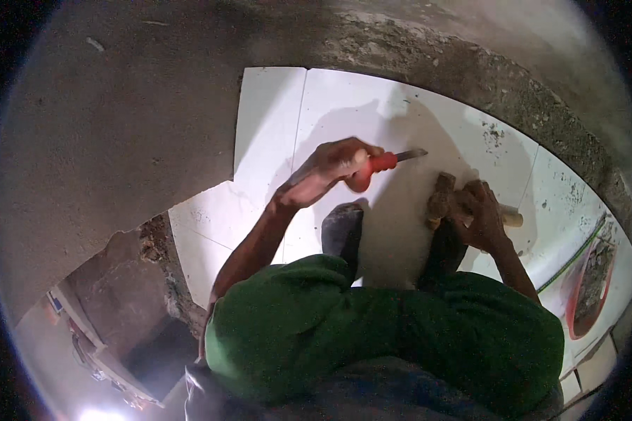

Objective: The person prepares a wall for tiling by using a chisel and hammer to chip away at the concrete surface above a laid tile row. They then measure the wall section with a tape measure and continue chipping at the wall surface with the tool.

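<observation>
My left hand (pixel 333 165) is closed round the red grip of a chisel (pixel 382 163). Its dark metal blade points right, held above the white tiles with its tip apart from the hammer. To the right, the fingers of my right hand (pixel 482 214) wrap round a hammer (pixel 442 195). The hammer's blocky, dirt-coated head lies to the left of that hand, and the end of its pale wooden handle sticks out on the right. Both tools are over the white tiled floor (pixel 337 105), in front of my legs.
My feet (pixel 343 231) rest on the tiles. A rough cement wall edge (pixel 484 70) curves along the far side, and bare cement (pixel 119 126) spreads at left. Crumbs of debris (pixel 494 135) dot the tiles. At right stand a red-rimmed container (pixel 575 309) of rubble and a green cord (pixel 572 258).
</observation>
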The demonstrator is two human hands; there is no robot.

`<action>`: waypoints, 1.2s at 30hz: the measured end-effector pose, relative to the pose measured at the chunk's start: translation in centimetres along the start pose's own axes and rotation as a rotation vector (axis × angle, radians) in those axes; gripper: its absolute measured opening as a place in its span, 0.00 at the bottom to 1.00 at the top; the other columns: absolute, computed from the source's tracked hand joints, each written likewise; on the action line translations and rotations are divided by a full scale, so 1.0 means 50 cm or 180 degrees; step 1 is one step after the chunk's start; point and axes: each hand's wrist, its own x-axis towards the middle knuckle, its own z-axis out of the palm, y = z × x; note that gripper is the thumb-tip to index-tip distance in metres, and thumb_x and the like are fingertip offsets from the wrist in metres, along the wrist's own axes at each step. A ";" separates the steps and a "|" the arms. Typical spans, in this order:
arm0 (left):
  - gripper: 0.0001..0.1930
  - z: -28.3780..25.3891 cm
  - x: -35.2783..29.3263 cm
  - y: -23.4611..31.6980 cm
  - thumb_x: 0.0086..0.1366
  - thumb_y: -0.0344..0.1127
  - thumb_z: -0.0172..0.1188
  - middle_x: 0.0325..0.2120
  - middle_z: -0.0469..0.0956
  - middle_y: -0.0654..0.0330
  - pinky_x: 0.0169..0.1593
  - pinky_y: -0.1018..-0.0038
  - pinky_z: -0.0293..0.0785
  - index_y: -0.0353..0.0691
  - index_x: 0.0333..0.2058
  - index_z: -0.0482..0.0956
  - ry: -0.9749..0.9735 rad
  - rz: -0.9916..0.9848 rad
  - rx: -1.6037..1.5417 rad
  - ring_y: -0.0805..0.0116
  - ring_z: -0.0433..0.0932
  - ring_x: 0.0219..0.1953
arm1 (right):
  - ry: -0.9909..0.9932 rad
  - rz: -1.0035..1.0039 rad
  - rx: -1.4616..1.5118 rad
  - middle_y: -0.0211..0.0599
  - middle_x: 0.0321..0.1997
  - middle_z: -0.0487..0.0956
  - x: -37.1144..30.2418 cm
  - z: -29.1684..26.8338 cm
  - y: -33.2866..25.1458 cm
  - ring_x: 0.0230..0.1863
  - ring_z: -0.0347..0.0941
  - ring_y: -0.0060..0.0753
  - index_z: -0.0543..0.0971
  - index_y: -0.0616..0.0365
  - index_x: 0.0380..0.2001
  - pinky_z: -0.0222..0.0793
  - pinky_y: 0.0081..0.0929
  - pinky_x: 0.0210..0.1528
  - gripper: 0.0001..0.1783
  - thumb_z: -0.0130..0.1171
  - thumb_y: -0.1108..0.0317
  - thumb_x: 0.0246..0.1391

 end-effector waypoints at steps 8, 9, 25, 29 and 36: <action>0.33 0.033 0.098 -0.020 0.58 0.30 0.76 0.49 0.75 0.65 0.59 0.72 0.73 0.43 0.61 0.70 0.0766 0.0688 -0.1733 0.73 0.74 0.52 | -0.0088 -0.0320 -0.0568 0.54 0.52 0.71 -0.013 0.025 -0.019 0.53 0.69 0.62 0.76 0.59 0.52 0.66 0.60 0.57 0.21 0.65 0.68 0.54; 0.33 0.031 0.109 -0.015 0.58 0.30 0.75 0.49 0.75 0.65 0.58 0.72 0.74 0.42 0.60 0.70 0.0750 0.0818 -0.1601 0.73 0.74 0.52 | -0.0177 -0.0422 -0.0653 0.55 0.52 0.71 -0.009 0.028 -0.011 0.54 0.69 0.63 0.76 0.59 0.52 0.65 0.61 0.57 0.21 0.64 0.67 0.55; 0.35 -0.187 0.136 0.121 0.66 0.52 0.68 0.48 0.82 0.55 0.60 0.65 0.77 0.39 0.65 0.69 0.1152 0.1161 0.0392 0.66 0.82 0.50 | -0.1346 0.0474 -0.0351 0.51 0.34 0.82 0.053 -0.040 -0.081 0.41 0.80 0.60 0.78 0.58 0.45 0.74 0.53 0.45 0.17 0.63 0.60 0.58; 0.35 -0.220 0.228 0.101 0.59 0.50 0.75 0.44 0.81 0.63 0.58 0.67 0.76 0.43 0.62 0.74 0.0933 0.1305 0.0392 0.68 0.80 0.50 | -0.1346 0.0504 -0.0031 0.53 0.32 0.82 0.083 -0.125 -0.128 0.36 0.81 0.59 0.78 0.61 0.42 0.75 0.49 0.39 0.15 0.63 0.65 0.54; 0.20 -0.268 0.276 0.224 0.69 0.44 0.65 0.48 0.84 0.62 0.57 0.68 0.75 0.44 0.56 0.80 0.0730 0.0675 0.1102 0.72 0.79 0.51 | -0.0930 0.1458 0.0210 0.55 0.36 0.79 0.089 -0.322 -0.234 0.38 0.78 0.56 0.74 0.64 0.40 0.73 0.41 0.41 0.09 0.58 0.75 0.56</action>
